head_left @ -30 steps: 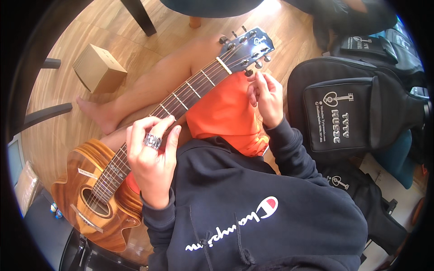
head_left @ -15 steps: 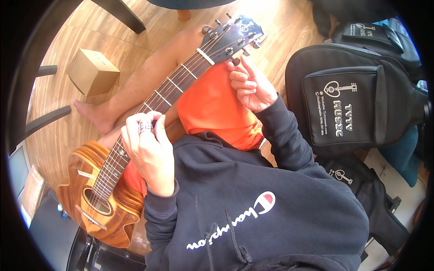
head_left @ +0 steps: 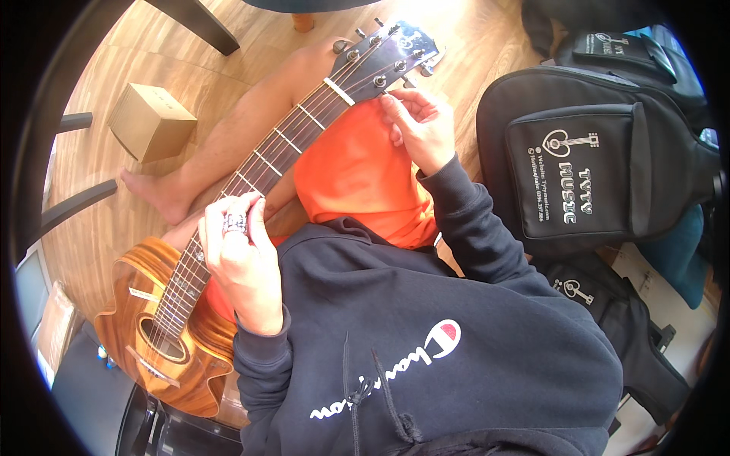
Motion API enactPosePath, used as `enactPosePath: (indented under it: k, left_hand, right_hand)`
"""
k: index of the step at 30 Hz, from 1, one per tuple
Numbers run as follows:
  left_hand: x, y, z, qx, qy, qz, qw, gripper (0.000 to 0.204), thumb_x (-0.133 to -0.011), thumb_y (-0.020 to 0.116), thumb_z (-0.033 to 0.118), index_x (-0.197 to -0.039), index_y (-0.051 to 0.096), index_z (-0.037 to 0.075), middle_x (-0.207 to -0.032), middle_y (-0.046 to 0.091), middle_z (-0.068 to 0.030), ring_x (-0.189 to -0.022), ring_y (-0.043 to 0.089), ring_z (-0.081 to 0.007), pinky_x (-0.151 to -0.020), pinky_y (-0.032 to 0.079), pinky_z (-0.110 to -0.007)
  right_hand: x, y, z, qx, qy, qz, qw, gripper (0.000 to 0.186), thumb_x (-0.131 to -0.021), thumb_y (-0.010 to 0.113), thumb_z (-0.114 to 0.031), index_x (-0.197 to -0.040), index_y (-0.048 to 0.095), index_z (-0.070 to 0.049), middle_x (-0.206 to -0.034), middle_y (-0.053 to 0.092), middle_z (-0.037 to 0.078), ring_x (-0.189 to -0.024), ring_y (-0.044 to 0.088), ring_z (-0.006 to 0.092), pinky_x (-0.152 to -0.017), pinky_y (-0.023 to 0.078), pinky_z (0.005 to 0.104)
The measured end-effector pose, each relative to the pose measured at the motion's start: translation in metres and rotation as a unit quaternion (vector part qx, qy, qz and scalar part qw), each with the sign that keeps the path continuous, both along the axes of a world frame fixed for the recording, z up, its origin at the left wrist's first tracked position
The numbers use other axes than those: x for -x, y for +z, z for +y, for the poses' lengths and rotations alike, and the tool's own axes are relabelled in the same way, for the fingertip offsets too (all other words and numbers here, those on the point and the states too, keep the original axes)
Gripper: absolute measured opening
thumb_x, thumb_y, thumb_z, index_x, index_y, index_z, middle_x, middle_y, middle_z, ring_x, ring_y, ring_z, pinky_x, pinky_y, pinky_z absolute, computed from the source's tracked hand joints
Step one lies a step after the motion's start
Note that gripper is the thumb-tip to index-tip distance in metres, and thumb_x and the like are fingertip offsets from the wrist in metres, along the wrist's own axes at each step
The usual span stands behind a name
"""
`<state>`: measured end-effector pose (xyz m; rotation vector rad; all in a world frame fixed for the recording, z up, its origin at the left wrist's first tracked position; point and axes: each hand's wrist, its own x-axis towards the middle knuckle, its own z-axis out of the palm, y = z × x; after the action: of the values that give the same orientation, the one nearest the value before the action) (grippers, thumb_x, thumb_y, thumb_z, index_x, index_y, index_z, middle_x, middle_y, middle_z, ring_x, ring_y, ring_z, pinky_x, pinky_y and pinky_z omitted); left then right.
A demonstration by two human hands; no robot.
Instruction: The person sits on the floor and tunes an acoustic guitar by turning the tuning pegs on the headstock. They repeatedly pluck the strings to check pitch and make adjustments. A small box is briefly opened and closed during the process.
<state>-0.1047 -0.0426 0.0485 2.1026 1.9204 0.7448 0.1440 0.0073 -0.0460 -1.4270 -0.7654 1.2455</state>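
Note:
An acoustic guitar point(head_left: 156, 266) with striped brown wood lies diagonally across my legs, its dark headstock point(head_left: 391, 53) toward the upper right. My left hand point(head_left: 243, 266), with a wide silver ring, has its fingers curled and drawn together over the middle of the fretboard point(head_left: 270, 152); what is between the fingertips is hidden. My right hand point(head_left: 422, 129) is just below the headstock, thumb and forefinger pinched near a lower tuning peg; what they hold is too small to make out. Orange shorts point(head_left: 350, 167) lie beneath the neck, below my dark hoodie sleeves.
Black guitar bags point(head_left: 578, 228) stand at the right, one stacked behind another, beside a teal cushion point(head_left: 673, 266). A cardboard box point(head_left: 152, 121) sits on the wooden floor at upper left, among dark chair legs point(head_left: 201, 23). A wrapped package point(head_left: 57, 311) is at far left.
The guitar's headstock has shifted up and left in the view. My left hand has moved slightly down-left; my right hand has moved up and turned, its thumb and forefinger now pinched.

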Motion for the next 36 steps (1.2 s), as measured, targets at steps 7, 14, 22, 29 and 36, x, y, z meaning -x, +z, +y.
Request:
enactPosePath:
  k: [7,14,22,29,36]
  left_hand:
    - [0.003,0.0,0.001,0.027,0.008,0.027,0.999,0.009,-0.091,0.062,0.006,-0.092,0.064,-0.003,-0.09,0.059,-0.0113,-0.086,0.057,-0.029,-0.079,0.046,-0.041]
    - [-0.002,0.002,0.006,0.026,0.014,0.076,0.997,0.009,-0.091,0.061,0.005,-0.092,0.063,-0.003,-0.091,0.059,-0.0121,-0.087,0.056,-0.0297,-0.079,0.045,-0.041]
    - [0.032,0.014,-0.014,0.052,-0.002,0.074,0.996,0.01,-0.083,0.068,0.0,-0.092,0.069,0.0,-0.091,0.062,-0.0125,-0.087,0.06,-0.0299,-0.079,0.049,-0.04]
    - [0.031,0.018,-0.001,0.067,-0.061,0.158,0.983,0.007,-0.087,0.057,-0.001,-0.093,0.06,-0.003,-0.089,0.055,-0.016,-0.088,0.054,-0.0323,-0.079,0.044,-0.042]
    - [0.033,0.016,-0.001,0.14,-0.023,0.049,0.989,0.009,-0.094,0.055,0.006,-0.092,0.057,-0.003,-0.088,0.057,-0.0174,-0.083,0.056,-0.0363,-0.077,0.044,-0.044]
  right_hand:
    - [-0.022,0.0,0.002,0.076,0.072,0.062,0.993,0.026,-0.096,0.064,-0.025,-0.092,0.066,0.001,-0.062,0.063,0.005,-0.041,0.048,0.0065,-0.042,0.04,0.0221]
    - [-0.036,-0.008,0.006,-0.19,0.026,-0.441,0.877,0.025,-0.083,0.076,-0.007,-0.106,0.069,-0.001,-0.083,0.073,0.007,-0.066,0.066,0.0087,-0.058,0.053,0.0222]
    - [-0.031,-0.02,0.013,-0.163,-0.002,-0.337,0.927,0.022,-0.084,0.074,-0.002,-0.105,0.07,0.003,-0.086,0.073,0.008,-0.073,0.069,0.011,-0.064,0.056,0.0232]
    - [-0.03,-0.025,0.014,-0.118,-0.022,-0.196,0.973,0.02,-0.087,0.072,-0.004,-0.104,0.068,0.006,-0.084,0.072,0.009,-0.069,0.068,0.0108,-0.059,0.054,0.0224]
    - [-0.036,-0.013,0.017,0.091,-0.032,0.153,0.984,0.023,-0.095,0.064,-0.023,-0.096,0.064,0.0,-0.065,0.058,0.003,-0.044,0.041,0.0048,-0.041,0.029,0.0192]
